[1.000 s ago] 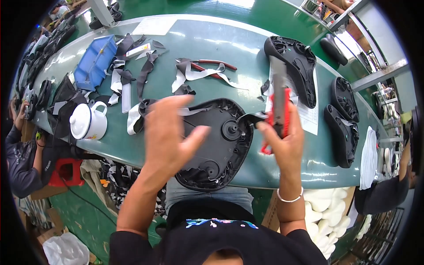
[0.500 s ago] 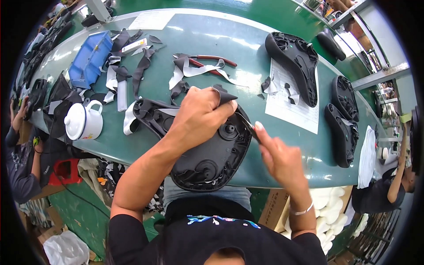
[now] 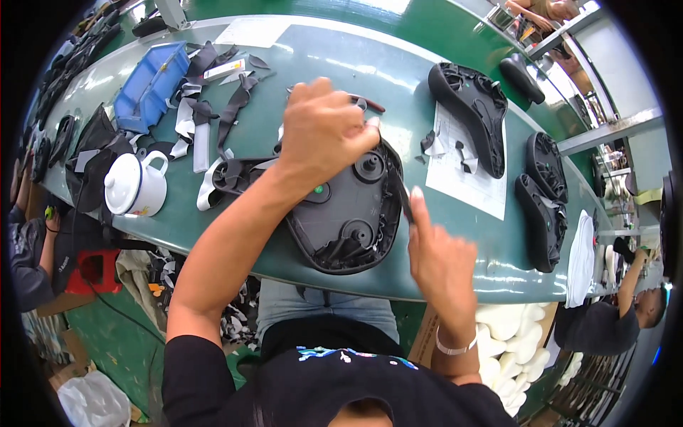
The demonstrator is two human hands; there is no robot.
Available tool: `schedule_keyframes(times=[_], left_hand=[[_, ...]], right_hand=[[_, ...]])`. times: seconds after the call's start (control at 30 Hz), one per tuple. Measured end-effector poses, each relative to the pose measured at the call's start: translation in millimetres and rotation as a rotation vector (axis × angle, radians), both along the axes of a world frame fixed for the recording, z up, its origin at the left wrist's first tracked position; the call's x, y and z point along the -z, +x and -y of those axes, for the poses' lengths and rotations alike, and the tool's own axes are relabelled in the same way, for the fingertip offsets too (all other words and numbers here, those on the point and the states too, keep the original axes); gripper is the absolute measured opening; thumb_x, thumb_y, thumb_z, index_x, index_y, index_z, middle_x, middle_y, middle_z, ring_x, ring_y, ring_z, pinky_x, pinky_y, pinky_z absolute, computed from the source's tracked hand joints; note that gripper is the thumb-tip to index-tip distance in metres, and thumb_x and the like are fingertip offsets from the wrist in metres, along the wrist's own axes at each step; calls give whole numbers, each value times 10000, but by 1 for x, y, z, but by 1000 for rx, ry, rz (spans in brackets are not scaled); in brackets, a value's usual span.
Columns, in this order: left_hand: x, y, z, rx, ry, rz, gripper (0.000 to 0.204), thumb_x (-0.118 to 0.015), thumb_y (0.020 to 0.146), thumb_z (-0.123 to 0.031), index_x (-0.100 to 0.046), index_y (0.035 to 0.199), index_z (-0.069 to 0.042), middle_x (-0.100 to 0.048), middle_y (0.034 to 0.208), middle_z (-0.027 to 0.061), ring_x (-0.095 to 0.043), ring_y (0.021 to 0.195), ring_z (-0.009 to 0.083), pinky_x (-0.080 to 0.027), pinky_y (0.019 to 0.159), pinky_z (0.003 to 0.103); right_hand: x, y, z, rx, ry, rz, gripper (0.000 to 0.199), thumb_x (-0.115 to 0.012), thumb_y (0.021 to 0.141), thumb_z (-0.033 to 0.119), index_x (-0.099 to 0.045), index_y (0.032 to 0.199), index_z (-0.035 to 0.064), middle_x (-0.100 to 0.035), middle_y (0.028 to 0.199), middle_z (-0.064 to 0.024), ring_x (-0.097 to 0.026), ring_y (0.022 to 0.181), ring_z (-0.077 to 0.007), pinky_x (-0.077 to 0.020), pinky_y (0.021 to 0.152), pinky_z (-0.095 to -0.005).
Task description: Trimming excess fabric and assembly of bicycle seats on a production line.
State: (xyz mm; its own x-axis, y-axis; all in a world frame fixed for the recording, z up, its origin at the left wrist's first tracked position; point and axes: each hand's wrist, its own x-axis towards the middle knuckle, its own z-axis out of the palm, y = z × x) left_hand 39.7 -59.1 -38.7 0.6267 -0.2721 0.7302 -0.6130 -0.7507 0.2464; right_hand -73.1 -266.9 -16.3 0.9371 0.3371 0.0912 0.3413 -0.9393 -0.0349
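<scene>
An upturned black bicycle saddle (image 3: 341, 203) lies at the table's front edge, its wide end toward me and its narrow nose to the left. My left hand (image 3: 324, 132) is a closed fist above the saddle's far side, pulling on dark cover material that its fingers mostly hide. My right hand (image 3: 442, 263) grips a slim dark knife (image 3: 404, 203), index finger stretched along it. The blade lies against the saddle's right rim. Behind my left fist, red-handled pliers (image 3: 370, 104) are partly covered.
At the left stand a white enamel mug (image 3: 139, 186) and a blue bin (image 3: 149, 89), with dark and grey scraps (image 3: 231, 107) beside them. More upturned saddles (image 3: 473, 107) lie on the right, one over a printed sheet (image 3: 466, 178). Other people work at both sides.
My left fist has risen away from me, and the dark flap seen in it before is now mostly hidden. The saddle has shifted slightly away; the knife has come down along its right rim.
</scene>
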Motion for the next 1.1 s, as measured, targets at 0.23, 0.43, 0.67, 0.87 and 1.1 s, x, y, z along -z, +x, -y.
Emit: schedule_keyframes(times=[0.23, 0.43, 0.67, 0.87, 1.1], left_hand=[[-17, -26, -16, 48, -1164, -889, 453, -478, 950, -406, -704, 944, -14, -585, 1217, 145, -485, 1141, 176, -288, 1032, 297], [-21, -130, -35, 384, -948, -1041, 515, -320, 1001, -376, -678, 961, -7, -670, 1002, 119, -574, 978, 211, -396, 937, 354], [-30, -104, -115, 549, -1444, -528, 531, -267, 1010, -278, -370, 517, -110, -346, 531, 3, -380, 532, 188, -382, 784, 326], [-57, -55, -68, 487, -605, -527, 223, -573, 844, -191, -560, 681, -39, -483, 594, 55, -548, 635, 192, -436, 680, 365], [-17, -52, -33, 321, 84, -791, 233, -632, 851, -184, -571, 736, 9, -558, 791, 57, -517, 880, 219, -414, 719, 297]], right_hand=[[-21, 4, 20, -84, -58, -113, 471, -585, 838, 139, -532, 1299, 223, -598, 653, -116, -561, 529, -304, -411, 491, -398], [-32, 74, 32, -578, -41, -252, 458, -568, 838, 115, -554, 1254, 305, -533, 645, -43, -529, 596, -211, -372, 588, -347], [-37, 32, 40, -572, -224, -162, 493, -568, 819, 106, -530, 1282, 273, -419, 579, -15, -429, 489, -183, -305, 546, -341], [-48, -35, 29, -246, -116, -269, 535, -609, 800, 133, -513, 1322, 200, -442, 550, -30, -434, 418, -187, -336, 455, -335], [-57, 19, 19, -330, -193, -224, 494, -630, 790, 125, -562, 1271, 215, -521, 579, -57, -508, 480, -251, -363, 468, -372]])
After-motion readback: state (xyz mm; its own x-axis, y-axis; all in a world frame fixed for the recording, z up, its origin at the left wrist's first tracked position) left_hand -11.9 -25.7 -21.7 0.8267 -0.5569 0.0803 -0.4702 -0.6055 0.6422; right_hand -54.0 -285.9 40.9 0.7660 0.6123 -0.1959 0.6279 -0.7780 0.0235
